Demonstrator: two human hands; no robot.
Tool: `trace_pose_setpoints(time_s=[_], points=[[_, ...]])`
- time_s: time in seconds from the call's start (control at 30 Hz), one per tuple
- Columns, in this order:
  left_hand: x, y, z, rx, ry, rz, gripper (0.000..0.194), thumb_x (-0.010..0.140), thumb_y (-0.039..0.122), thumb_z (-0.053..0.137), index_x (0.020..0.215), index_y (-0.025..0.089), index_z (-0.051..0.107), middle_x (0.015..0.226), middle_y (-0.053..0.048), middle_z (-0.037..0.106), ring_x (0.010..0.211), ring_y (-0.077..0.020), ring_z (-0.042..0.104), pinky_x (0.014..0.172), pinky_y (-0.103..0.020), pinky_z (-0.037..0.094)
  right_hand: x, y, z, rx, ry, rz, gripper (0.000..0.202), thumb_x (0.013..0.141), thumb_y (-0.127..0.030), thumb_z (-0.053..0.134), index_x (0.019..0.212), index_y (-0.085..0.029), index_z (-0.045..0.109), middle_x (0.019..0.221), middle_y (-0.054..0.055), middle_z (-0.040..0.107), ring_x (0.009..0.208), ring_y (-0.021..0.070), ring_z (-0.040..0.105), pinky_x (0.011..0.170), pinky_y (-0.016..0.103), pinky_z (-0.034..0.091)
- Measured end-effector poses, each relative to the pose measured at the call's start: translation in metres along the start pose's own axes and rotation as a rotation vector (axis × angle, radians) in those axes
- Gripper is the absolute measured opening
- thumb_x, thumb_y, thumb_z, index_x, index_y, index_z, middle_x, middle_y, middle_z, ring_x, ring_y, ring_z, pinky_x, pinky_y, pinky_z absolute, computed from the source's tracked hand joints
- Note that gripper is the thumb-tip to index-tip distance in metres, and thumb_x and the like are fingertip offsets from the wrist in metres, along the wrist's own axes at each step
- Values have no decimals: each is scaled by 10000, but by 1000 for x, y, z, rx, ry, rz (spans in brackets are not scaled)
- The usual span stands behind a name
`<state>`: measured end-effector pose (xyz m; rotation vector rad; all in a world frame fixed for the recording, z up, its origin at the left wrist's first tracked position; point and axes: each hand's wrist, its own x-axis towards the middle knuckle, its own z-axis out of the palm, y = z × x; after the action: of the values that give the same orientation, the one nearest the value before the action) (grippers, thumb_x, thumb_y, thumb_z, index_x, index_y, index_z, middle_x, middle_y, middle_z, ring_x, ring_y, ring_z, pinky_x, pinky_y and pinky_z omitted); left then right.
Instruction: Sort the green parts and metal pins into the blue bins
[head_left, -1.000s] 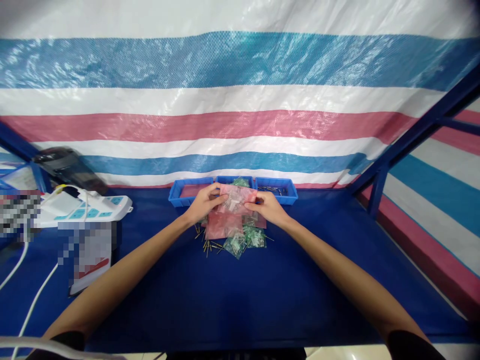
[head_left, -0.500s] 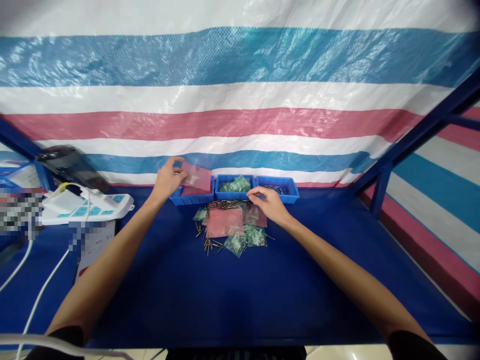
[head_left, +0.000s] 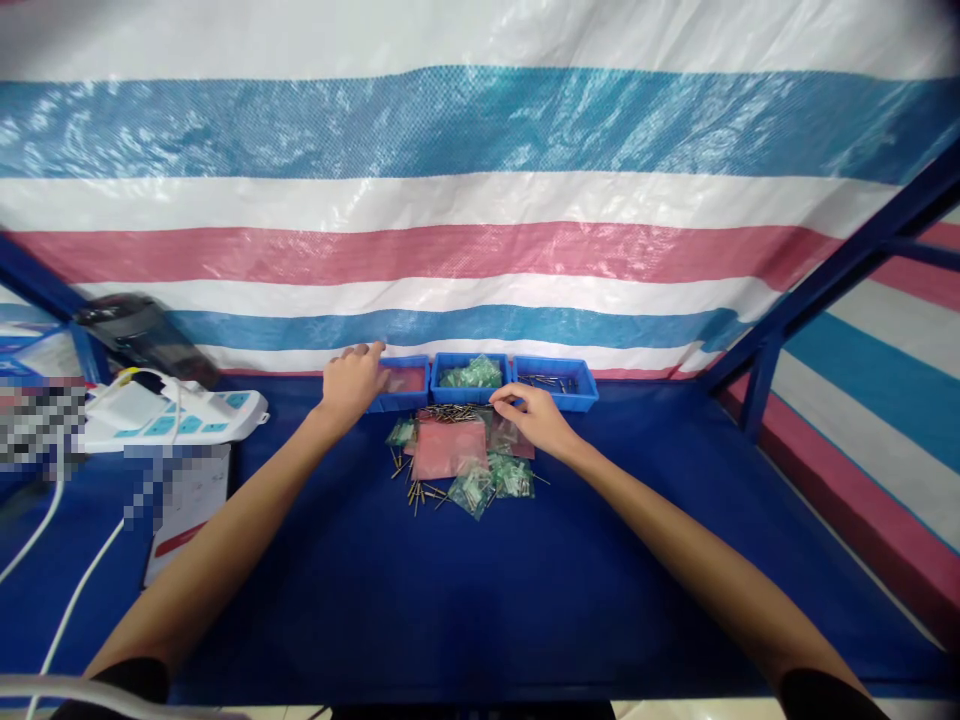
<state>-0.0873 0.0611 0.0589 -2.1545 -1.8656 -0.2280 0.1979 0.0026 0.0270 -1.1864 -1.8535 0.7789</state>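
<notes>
My left hand [head_left: 354,384] lies palm down over the left edge of the left blue bin [head_left: 397,402], fingers stretched and apart, holding nothing that I can see. A pink plastic bag [head_left: 407,379] lies inside that bin beside my thumb. My right hand [head_left: 536,415] hovers in front of the middle and right bins, thumb and fingertips pinched together; whatever is between them is too small to tell. Below it are a clear pinkish bag [head_left: 517,443], green-tinted packets [head_left: 513,477], a pink bag [head_left: 450,449] and loose thin metal bits [head_left: 454,411].
Green packets [head_left: 474,374] fill the middle bin [head_left: 469,394]; dark metal bits [head_left: 551,382] lie in the right bin [head_left: 581,402]. At left are a white power strip [head_left: 180,424], a dark bottle [head_left: 146,335] and cables. Blue frame bars and a striped sheet [head_left: 480,200] enclose the table.
My left hand has come down from above the left bin and let go of the pink bag, which now lies in it. The right hand has barely moved.
</notes>
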Motion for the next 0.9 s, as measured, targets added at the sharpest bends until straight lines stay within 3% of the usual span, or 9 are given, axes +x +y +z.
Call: trace_pose_setpoints(time_s=[0.07, 0.27, 0.43, 0.57, 0.7, 0.77, 0.9], points=[[1, 0, 1, -30, 7, 83, 274, 888, 322, 495, 1090, 179, 611, 1050, -134, 652, 990, -310, 606, 762, -343, 445, -1, 0, 1, -31, -13, -20, 121, 842, -133, 566, 886, -166, 675, 898, 46, 693, 809, 141, 633, 688, 266, 485], [10, -6, 15, -167, -233, 134, 217, 864, 387, 560, 834, 198, 664, 892, -77, 701, 847, -248, 631, 675, -275, 408, -2, 3, 2, -218, -46, -66, 124, 803, -94, 595, 878, -158, 671, 831, 31, 652, 736, 126, 596, 699, 272, 464], [13, -11, 20, -177, -215, 149, 241, 843, 411, 590, 789, 205, 702, 830, -78, 718, 817, -254, 637, 668, -270, 394, -3, 15, 5, -421, -119, -118, 143, 823, -126, 596, 930, -166, 682, 886, 49, 639, 816, 160, 583, 778, 316, 462], [9, -5, 18, -161, -73, 122, 278, 863, 398, 560, 767, 194, 723, 783, -94, 713, 763, -253, 633, 641, -285, 397, -6, 26, 11, -533, -160, -237, 282, 878, -131, 526, 1133, -156, 644, 1145, 105, 614, 1039, 210, 557, 923, 376, 442], [-10, 26, 14, -385, 274, 228, 324, 924, 344, 480, 761, 168, 698, 773, -68, 687, 730, -184, 613, 646, -262, 421, -9, 32, 18, -636, -213, -376, 341, 908, -115, 461, 1208, -159, 618, 1313, 109, 555, 1119, 239, 500, 958, 423, 417], [-25, 48, 12, -582, 332, 375, 337, 942, 327, 457, 746, 158, 672, 729, -44, 660, 691, -149, 594, 667, -253, 437, -10, 33, 21, -649, -233, -393, 336, 923, -129, 448, 1208, -156, 622, 1294, 100, 580, 1079, 242, 500, 928, 421, 429], [-52, 80, 15, -784, 276, 579, 282, 945, 284, 471, 784, 149, 659, 738, -33, 642, 683, -127, 583, 679, -245, 463, -10, 33, 23, -622, -211, -391, 322, 949, -129, 411, 1174, -147, 641, 1186, 86, 650, 980, 223, 515, 869, 384, 443]])
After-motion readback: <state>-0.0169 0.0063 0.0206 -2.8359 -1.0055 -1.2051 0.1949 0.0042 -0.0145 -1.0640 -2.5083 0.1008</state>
